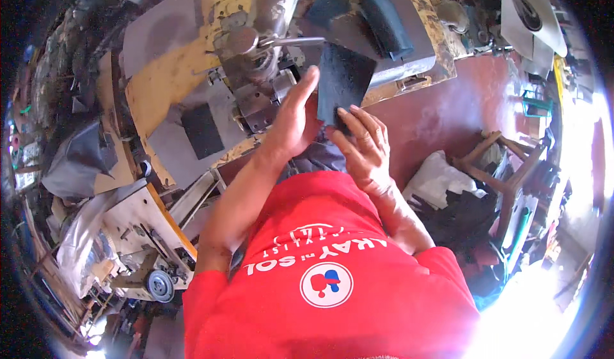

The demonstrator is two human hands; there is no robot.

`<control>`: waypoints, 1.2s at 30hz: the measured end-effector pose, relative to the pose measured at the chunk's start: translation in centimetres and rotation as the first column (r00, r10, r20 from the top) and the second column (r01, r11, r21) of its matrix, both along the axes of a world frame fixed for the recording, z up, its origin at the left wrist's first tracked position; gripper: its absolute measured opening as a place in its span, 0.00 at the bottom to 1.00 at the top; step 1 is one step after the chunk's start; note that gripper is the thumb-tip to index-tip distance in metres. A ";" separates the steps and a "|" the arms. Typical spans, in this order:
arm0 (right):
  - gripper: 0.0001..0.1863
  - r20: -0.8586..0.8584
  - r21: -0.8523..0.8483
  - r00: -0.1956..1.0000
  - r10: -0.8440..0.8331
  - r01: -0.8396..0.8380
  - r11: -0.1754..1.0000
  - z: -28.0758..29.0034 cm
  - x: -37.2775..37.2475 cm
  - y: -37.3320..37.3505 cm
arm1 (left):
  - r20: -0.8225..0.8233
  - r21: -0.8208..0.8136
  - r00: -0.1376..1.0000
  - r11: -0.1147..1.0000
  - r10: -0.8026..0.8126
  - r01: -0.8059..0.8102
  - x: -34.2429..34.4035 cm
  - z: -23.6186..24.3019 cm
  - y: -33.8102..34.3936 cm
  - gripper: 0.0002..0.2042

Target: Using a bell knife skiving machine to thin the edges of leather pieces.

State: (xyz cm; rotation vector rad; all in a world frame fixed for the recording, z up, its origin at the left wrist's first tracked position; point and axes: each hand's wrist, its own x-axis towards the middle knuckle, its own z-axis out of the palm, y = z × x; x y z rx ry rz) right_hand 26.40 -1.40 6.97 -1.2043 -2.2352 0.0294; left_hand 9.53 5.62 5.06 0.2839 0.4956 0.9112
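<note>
Strong white light floods in from right, burning out to blank glare at near right beside red shirt [384, 304], bluish fringe along its edge. Pale haze veils reddish surface [441, 119] at far right. Left side dimmer, crowded clutter [57, 96] murky and soft. Steel rod [297, 41] at far middle catches thin highlight; dark sheet [348, 74] shows faint blue sheen, little detail. Fisheye bows worktable [169, 71] outline, smears things toward rim. Corners black, speckled with grain; centre clearest, fine texture mushy.
</note>
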 end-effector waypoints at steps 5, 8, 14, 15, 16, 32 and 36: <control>0.18 -0.184 -0.006 0.973 -0.140 0.142 0.990 -2.4 1.3 -2.8 | -0.174 0.059 0.984 0.998 0.041 -0.032 1.4 2.0 1.3 0.18; 0.12 -0.341 -0.370 0.854 -0.393 0.262 0.891 -4.0 1.9 -5.2 | -0.163 0.083 0.986 0.997 0.020 -0.007 2.0 1.1 1.9 0.17; 0.14 -0.499 -0.864 0.359 -0.789 -0.130 0.487 -6.4 2.7 -5.7 | -0.211 0.122 0.977 0.992 0.006 0.020 3.7 1.9 1.9 0.18; 0.15 -0.538 -0.842 0.310 -0.784 -0.163 0.514 -6.3 2.8 -5.3 | -0.208 0.130 0.978 0.991 0.005 0.022 3.8 2.1 1.8 0.18; 0.16 -0.576 -0.818 0.260 -0.775 -0.192 0.543 -6.0 2.9 -4.7 | -0.241 0.118 0.970 0.993 0.020 0.009 4.1 2.5 1.7 0.18; 0.08 -0.689 -0.288 0.480 -0.543 0.505 0.813 4.7 10.5 12.3 | -0.654 0.312 0.746 0.943 0.125 0.115 -2.7 1.4 -4.1 0.17; 0.08 -0.514 -0.349 0.620 -0.593 0.480 0.805 5.3 8.7 9.7 | -0.703 0.431 0.666 0.895 0.251 0.117 -3.7 2.1 -4.7 0.16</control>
